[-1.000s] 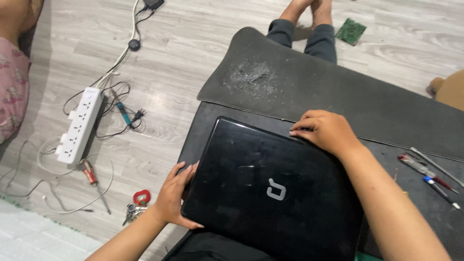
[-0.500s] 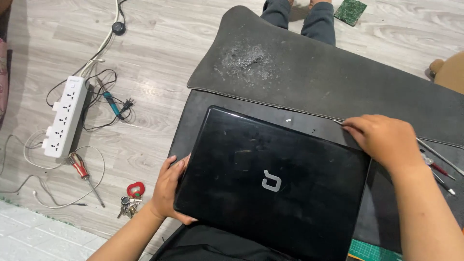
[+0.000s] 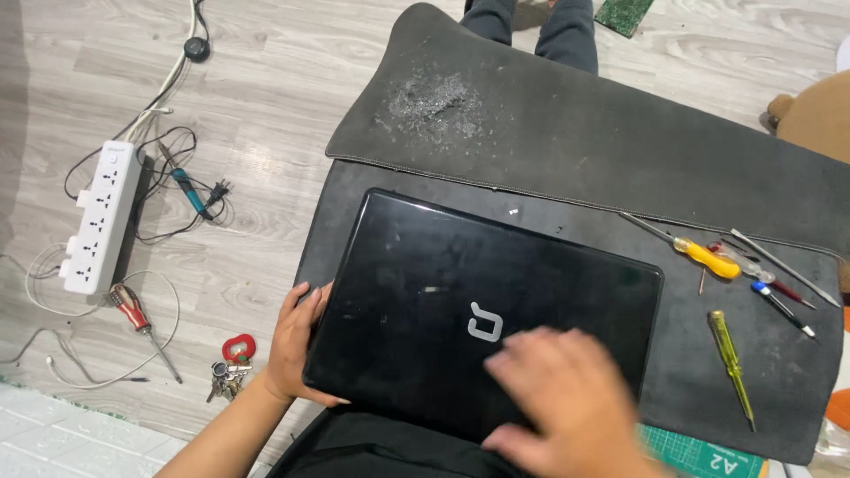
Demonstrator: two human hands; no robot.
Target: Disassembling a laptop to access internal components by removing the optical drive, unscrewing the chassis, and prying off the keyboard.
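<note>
A closed black laptop [image 3: 443, 292] lies on a dark mat [image 3: 567, 142] spread on the wooden floor. My left hand [image 3: 297, 341] grips the laptop's left edge, fingers curled against its side. My right hand [image 3: 558, 403] is blurred with motion and hovers over the lid's near right part, fingers spread, with nothing in it. Whether it touches the lid I cannot tell. Several screwdrivers, one with a yellow handle [image 3: 708, 258] and one yellow-green [image 3: 730, 354], lie on the mat to the right of the laptop.
A white power strip [image 3: 99, 217] with cables, a small blue-handled tool [image 3: 188, 190], a red-handled screwdriver [image 3: 133, 312] and a key bunch [image 3: 230, 367] lie on the floor at left. Another person's legs [image 3: 540, 26] rest at the mat's far edge, near a green circuit board [image 3: 624, 13].
My right hand has left the laptop's far right corner and swept back toward me over the lid. My left hand has stayed on the left edge. The view shifted.
</note>
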